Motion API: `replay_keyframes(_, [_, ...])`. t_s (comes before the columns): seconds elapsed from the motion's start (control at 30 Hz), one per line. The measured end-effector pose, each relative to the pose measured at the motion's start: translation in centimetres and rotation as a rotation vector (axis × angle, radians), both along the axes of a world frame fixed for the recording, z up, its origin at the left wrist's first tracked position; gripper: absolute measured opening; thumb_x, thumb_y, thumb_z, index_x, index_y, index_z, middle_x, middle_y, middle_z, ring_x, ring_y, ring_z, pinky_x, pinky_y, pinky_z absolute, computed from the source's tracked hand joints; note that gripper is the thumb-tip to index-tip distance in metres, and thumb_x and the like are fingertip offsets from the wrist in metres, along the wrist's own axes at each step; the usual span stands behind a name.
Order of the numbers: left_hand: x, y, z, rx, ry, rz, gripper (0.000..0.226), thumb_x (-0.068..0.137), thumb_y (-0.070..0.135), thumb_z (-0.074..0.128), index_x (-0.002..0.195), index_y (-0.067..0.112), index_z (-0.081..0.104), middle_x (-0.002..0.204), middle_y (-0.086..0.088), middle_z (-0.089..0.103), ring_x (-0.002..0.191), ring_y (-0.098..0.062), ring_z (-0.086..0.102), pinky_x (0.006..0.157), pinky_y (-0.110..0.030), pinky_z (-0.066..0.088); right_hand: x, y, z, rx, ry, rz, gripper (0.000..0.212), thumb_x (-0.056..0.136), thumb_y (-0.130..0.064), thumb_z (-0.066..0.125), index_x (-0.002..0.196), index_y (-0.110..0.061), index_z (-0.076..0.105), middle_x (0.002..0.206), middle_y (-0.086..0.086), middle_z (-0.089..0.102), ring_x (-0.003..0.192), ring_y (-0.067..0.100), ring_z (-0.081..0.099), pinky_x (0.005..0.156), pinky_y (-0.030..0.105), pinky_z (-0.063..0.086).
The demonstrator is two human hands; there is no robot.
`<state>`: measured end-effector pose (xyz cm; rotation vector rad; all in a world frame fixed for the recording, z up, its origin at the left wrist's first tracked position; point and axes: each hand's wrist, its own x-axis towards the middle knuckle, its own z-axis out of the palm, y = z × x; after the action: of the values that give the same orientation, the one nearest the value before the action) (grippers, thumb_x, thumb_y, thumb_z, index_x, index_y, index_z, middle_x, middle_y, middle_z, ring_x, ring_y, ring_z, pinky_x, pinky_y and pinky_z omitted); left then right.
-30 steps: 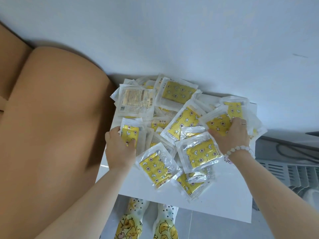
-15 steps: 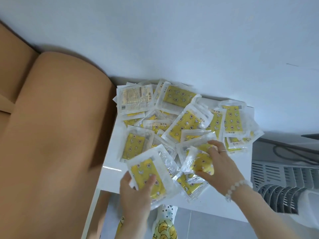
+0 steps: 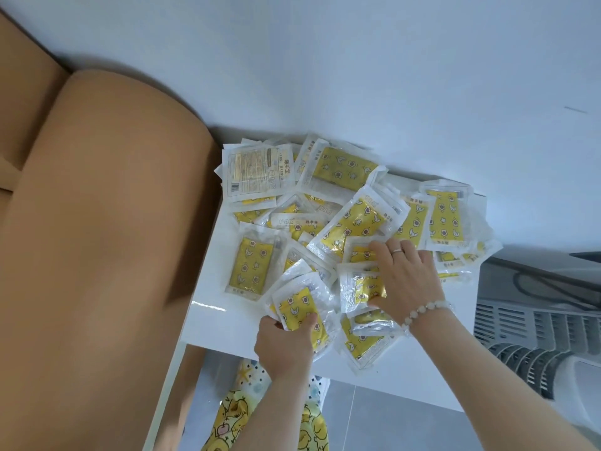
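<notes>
Several clear packets with yellow patterned inserts lie heaped on a small white table (image 3: 224, 323). My left hand (image 3: 283, 345) grips one yellow packet (image 3: 300, 305) at the table's near edge, thumb on top of it. My right hand (image 3: 406, 284), with a ring and a bead bracelet, pinches another crinkled packet (image 3: 359, 288) in the middle of the heap. One packet (image 3: 257, 172) at the far left lies label side up. A flat packet (image 3: 250, 263) rests alone on the left.
A tan sofa (image 3: 97, 239) presses against the table's left side. The white wall (image 3: 357, 76) stands behind the table. A grey fan or heater (image 3: 533, 340) with a cable sits on the floor at the right. My knees in yellow patterned trousers (image 3: 234, 418) are below the table edge.
My left hand left the packet on the left and took hold of one at the near edge. My right hand came back from the right pile and grasped a crinkled packet in the middle.
</notes>
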<state>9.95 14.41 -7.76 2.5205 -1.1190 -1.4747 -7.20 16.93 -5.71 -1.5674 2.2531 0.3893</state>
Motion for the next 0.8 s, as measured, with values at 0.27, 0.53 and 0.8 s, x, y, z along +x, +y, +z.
replay_keyframes(0.27, [-0.1,0.5,-0.2,-0.005,0.006,-0.064,0.046,0.073,0.044,0.076,0.087,0.005,0.058,0.095,-0.009,0.063,0.085,-0.024,0.058,0.071,-0.032,0.041,0.3,0.5,0.7,0.050,0.149,0.017,0.081,0.011,-0.055,0.089,0.069,-0.003,0.066,0.081,0.012,0.062,0.080,0.026,0.048,0.077,0.043,0.028])
replay_keyframes(0.53, [-1.2,0.9,0.3,-0.030,0.115,-0.030,0.031,0.077,0.027,0.076,0.091,0.008,0.055,0.074,0.003,0.056,0.072,-0.017,0.052,0.059,-0.019,0.037,0.0,1.2,-0.5,-0.023,0.178,-0.063,0.084,0.007,-0.057,0.088,0.069,-0.007,0.063,0.063,0.009,0.062,0.061,0.025,0.063,0.080,0.043,0.038])
replay_keyframes(0.8, [0.5,0.7,2.8,-0.105,0.215,-0.256,0.015,0.080,0.019,0.072,0.082,0.017,0.057,0.074,0.006,0.060,0.075,-0.017,0.061,0.065,-0.025,0.044,0.7,2.5,1.7,0.060,0.025,-0.030,0.034,0.093,-0.045,0.046,0.116,-0.022,0.056,0.123,-0.005,0.053,0.108,0.014,0.055,0.095,0.028,0.032])
